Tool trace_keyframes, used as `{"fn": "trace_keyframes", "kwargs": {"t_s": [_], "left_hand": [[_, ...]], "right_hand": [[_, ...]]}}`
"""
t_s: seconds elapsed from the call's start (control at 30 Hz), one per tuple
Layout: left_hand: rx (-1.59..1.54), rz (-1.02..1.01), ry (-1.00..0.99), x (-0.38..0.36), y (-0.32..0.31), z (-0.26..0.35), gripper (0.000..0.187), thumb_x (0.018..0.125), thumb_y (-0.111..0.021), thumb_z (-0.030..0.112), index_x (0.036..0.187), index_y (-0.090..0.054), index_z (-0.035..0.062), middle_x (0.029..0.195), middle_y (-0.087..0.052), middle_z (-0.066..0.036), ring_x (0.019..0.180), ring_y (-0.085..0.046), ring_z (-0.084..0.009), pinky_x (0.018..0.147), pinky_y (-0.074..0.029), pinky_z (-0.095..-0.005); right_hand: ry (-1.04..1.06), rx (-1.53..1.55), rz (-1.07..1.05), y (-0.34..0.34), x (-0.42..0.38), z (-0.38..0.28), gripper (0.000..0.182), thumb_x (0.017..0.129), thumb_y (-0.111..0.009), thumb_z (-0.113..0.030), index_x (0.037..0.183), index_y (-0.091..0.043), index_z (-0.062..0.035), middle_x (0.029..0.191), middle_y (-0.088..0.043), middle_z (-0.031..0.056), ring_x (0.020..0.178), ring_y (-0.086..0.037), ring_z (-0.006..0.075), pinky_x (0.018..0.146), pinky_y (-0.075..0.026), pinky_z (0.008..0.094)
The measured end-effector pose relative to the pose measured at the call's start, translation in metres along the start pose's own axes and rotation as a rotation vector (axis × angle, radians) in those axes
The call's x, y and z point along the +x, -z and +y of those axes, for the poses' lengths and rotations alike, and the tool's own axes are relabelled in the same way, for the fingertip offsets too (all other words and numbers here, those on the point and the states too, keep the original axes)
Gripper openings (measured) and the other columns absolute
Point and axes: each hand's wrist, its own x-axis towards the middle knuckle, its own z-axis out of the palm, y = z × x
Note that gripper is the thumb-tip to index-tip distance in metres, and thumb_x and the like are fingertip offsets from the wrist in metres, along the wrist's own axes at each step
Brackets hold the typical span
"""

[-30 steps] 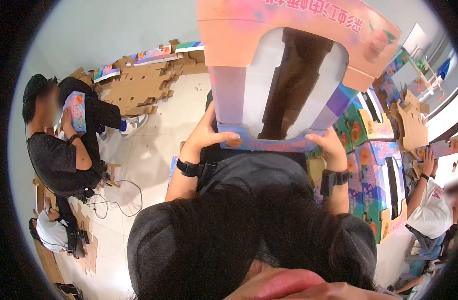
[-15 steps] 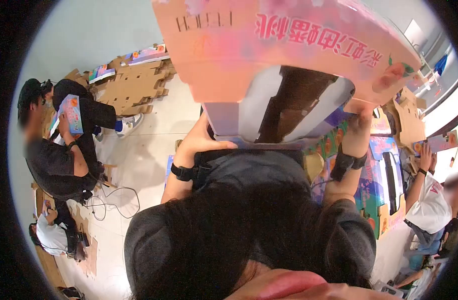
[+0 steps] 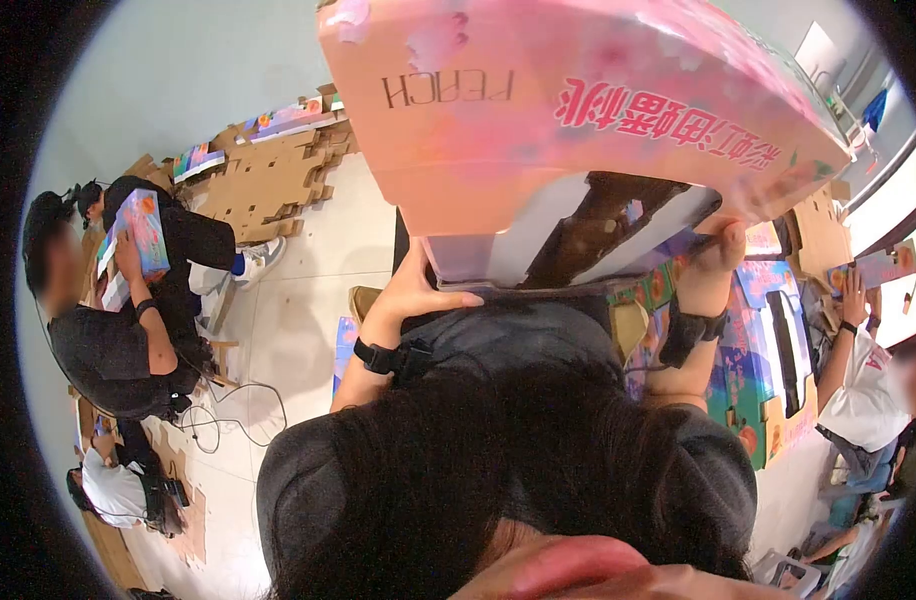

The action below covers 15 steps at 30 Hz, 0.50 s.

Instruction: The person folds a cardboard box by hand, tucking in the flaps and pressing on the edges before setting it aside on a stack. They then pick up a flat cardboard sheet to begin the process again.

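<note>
A peach-and-pink printed cardboard box (image 3: pixel 458 140) with a wide cut-out window is held up before my chest, its lettering upside down to me. Through the window, a dark brown strip and pale inner walls show. My left hand (image 3: pixel 423 290) grips the near left corner, thumb along the lower edge and the other fingers hidden behind the panel. At the right side of the window, my right hand (image 3: pixel 716 250) is closed on the box's edge with its fingers curled; part of it is hidden by the cardboard. Both wrists wear black straps.
Flat blue-and-green printed cartons (image 3: pixel 753 360) lie at my right. Brown cardboard sheets (image 3: pixel 268 185) cover part of the floor at the far left. One person (image 3: pixel 108 340) on the left holds a carton; another person (image 3: pixel 863 390) works at right. A cable (image 3: pixel 233 415) loops across the floor.
The box has shifted slightly down and right in view, showing more of its printed top. My right hand sits slightly lower, still at its edge. The person at left has raised their carton slightly.
</note>
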Motion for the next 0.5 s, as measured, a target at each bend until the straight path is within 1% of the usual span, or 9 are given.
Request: {"fn": "trace_keyframes", "kwargs": {"t_s": [0.07,0.17,0.23,0.33,0.5], "left_hand": [[0.029,-0.014,0.009,0.0,0.0,0.0,0.128,0.056,-0.1,0.023,0.155,-0.021,0.0003,0.148,-0.044,-0.014,0.14,-0.039,-0.0242,0.118,-0.029,-0.0396],[0.007,0.021,-0.031,-0.002,-0.004,0.007,0.127,0.055,-0.1,0.023,0.154,-0.024,0.0004,0.148,-0.043,-0.014,0.142,-0.038,-0.0254,0.118,-0.028,-0.0398],[-0.01,0.049,-0.073,0.0,-0.006,0.013,0.125,0.054,-0.1,0.024,0.153,-0.027,0.0008,0.148,-0.044,-0.014,0.141,-0.039,-0.0258,0.118,-0.028,-0.0399],[0.015,0.079,-0.133,0.003,-0.007,0.017,0.122,0.053,-0.1,0.025,0.151,-0.031,0.0015,0.147,-0.045,-0.014,0.14,-0.041,-0.026,0.118,-0.029,-0.04],[0.108,0.102,-0.199,0.003,-0.003,0.018,0.121,0.053,-0.1,0.027,0.15,-0.032,0.0021,0.146,-0.046,-0.013,0.137,-0.043,-0.0259,0.116,-0.031,-0.04]], "right_hand": [[0.036,0.072,-0.044,0.024,0.002,0.017,0.077,0.087,-0.064,-0.051,0.142,-0.046,-0.0004,0.129,-0.059,0.0161,0.11,-0.063,0.0322,0.094,-0.052,0.0462],[0.138,0.102,-0.04,0.021,0.011,0.021,0.073,0.09,-0.061,-0.049,0.142,-0.045,-0.0009,0.127,-0.06,0.0163,0.11,-0.063,0.0323,0.093,-0.052,0.0457],[0.161,0.144,-0.038,0.019,0.015,0.021,0.071,0.092,-0.059,-0.049,0.142,-0.044,-0.0013,0.126,-0.061,0.0165,0.109,-0.063,0.0321,0.093,-0.053,0.0451],[0.12,0.251,-0.064,0.02,0.02,0.019,0.069,0.094,-0.057,-0.049,0.142,-0.044,-0.0018,0.124,-0.061,0.0169,0.108,-0.064,0.0316,0.092,-0.053,0.0446],[0.159,0.215,-0.044,0.009,0.022,0.018,0.07,0.094,-0.056,-0.05,0.143,-0.044,-0.0019,0.125,-0.06,0.0166,0.108,-0.063,0.0304,0.09,-0.053,0.0441]]}}
